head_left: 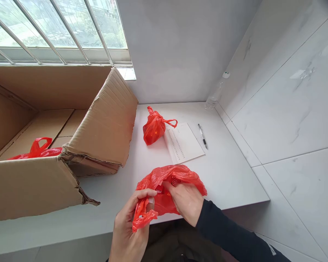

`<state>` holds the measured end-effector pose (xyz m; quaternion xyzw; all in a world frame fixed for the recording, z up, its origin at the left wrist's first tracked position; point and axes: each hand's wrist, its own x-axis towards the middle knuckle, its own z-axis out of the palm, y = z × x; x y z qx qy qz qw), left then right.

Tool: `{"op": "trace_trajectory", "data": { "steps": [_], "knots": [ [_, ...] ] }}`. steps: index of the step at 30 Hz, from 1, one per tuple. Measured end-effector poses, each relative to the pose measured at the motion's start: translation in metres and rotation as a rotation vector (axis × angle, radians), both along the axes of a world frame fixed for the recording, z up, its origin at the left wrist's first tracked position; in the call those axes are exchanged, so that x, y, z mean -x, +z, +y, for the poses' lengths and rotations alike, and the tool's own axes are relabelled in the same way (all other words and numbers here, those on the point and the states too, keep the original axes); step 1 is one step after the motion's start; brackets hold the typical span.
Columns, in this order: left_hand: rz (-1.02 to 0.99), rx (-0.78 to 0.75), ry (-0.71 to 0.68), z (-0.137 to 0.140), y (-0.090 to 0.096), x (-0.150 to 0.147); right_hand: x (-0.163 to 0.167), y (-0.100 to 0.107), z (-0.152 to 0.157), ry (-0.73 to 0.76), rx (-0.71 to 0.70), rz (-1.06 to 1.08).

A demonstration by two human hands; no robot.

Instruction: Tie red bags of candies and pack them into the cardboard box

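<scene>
A red plastic bag (187, 173) lies at the table's front edge with its mouth spread toward me. My left hand (132, 218) pinches the bag's gathered edge and handle between thumb and fingers. Inside the opening reaches my right hand (186, 200), its fingertips partly hidden by the plastic. Something with printed marks shows in the bag near those fingers; what it is and whether they grip it cannot be made out. Just behind this bag is a paper sheet (184, 143) with rows of writing. A second red bag (154, 127), tied shut, rests against the sheet's left side.
To the left, a large cardboard box (104, 123) stands with its flaps up and a red bag (38, 149) inside. A pen (202, 136) lies right of the sheet. In the back right corner stands a clear plastic bottle (214, 96). Walls bound the table (229, 171) behind and right.
</scene>
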<state>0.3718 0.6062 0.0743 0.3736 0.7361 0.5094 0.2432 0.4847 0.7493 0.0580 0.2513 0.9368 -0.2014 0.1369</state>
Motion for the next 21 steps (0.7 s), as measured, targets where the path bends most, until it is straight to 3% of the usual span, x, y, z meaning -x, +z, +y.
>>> {"op": "trace_trajectory", "data": {
  "steps": [3, 8, 15, 21],
  "knots": [
    [0.008, 0.005, 0.000, -0.001, 0.002, 0.002, 0.006, -0.002, -0.002, 0.064, 0.018, -0.024],
    [-0.001, 0.013, 0.027, -0.002, 0.000, 0.005, 0.008, -0.006, -0.003, 0.003, -0.038, -0.088],
    [-0.010, 0.031, 0.012, -0.002, -0.002, 0.006, 0.008, -0.005, -0.008, 0.135, 0.021, -0.020],
    [-0.008, 0.011, 0.050, -0.003, -0.005, 0.006, -0.003, 0.006, -0.003, 0.015, -0.054, -0.106]
  ]
}}
